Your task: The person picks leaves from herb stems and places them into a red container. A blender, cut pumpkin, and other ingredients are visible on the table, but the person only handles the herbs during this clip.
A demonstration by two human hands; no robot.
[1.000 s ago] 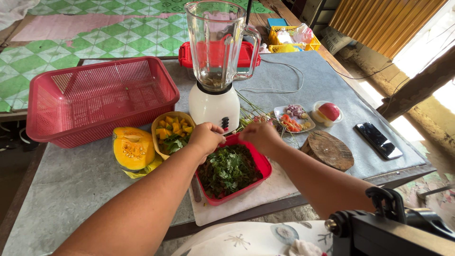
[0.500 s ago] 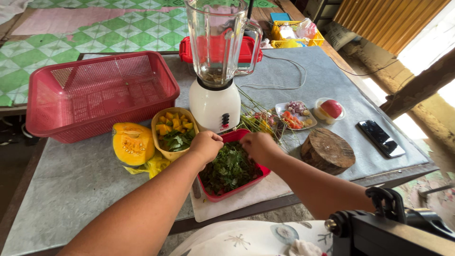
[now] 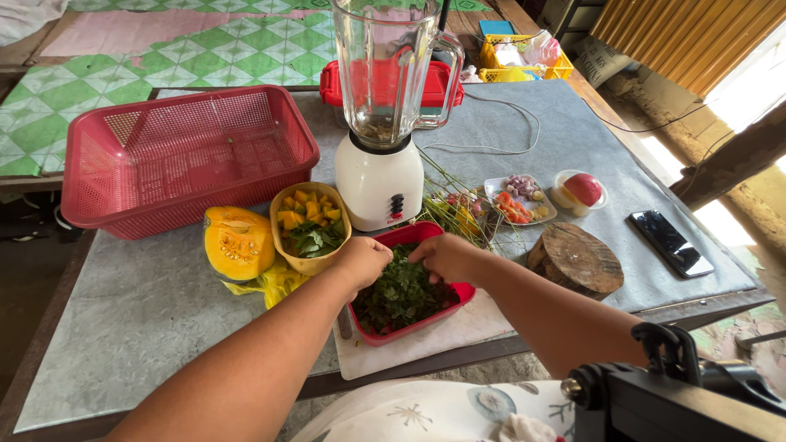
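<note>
Reaching into the red tray [image 3: 455, 291] of chopped greens [image 3: 401, 295] at lower centre, the left hand [image 3: 360, 260] and right hand [image 3: 446, 256] curl, fingertips pinching leaves, below the blender [image 3: 381, 176].

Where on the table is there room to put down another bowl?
Bare tabletop lies in front of the red basket, left of the cut pumpkin. More grey mat shows between the wooden block, phone and cord. Around the blender and red tub it is crowded.
</note>
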